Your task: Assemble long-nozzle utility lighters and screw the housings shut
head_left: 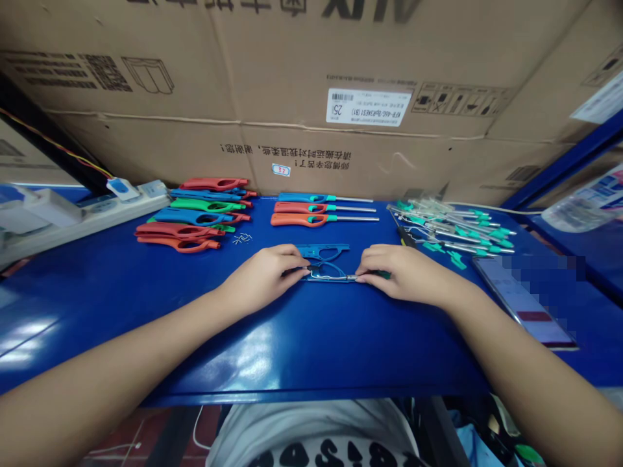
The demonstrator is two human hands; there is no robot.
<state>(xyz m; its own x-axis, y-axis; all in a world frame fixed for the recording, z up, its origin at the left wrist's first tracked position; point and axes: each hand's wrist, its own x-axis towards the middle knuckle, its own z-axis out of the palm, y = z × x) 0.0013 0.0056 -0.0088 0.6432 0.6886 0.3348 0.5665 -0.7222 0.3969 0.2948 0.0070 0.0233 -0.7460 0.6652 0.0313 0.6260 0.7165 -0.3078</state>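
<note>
Both hands above the blue table [233, 344], facing each other. Left hand [285, 275]: thumb and fingertips pinching a black part [314, 268]. Right hand [394, 272]: thumb and forefinger pinching a metal tip [351, 277]. A white wire [322, 276] runs between these two parts. All of this lies at a blue shell half [333, 266], between the hands; exact seating of the parts too small to tell. Just beyond it, a second blue shell half [324, 251], lying flat. To the right of the right forearm: a phone [530, 308]. Beyond the left hand: loose small screws [242, 239], then a stack of coloured handles [195, 220]. Beyond and right of the right hand: a heap of metal rods [457, 230] with green fittings. Straight beyond both hands: three lighters [324, 209] in a row, then a cardboard box [272, 84].
</note>
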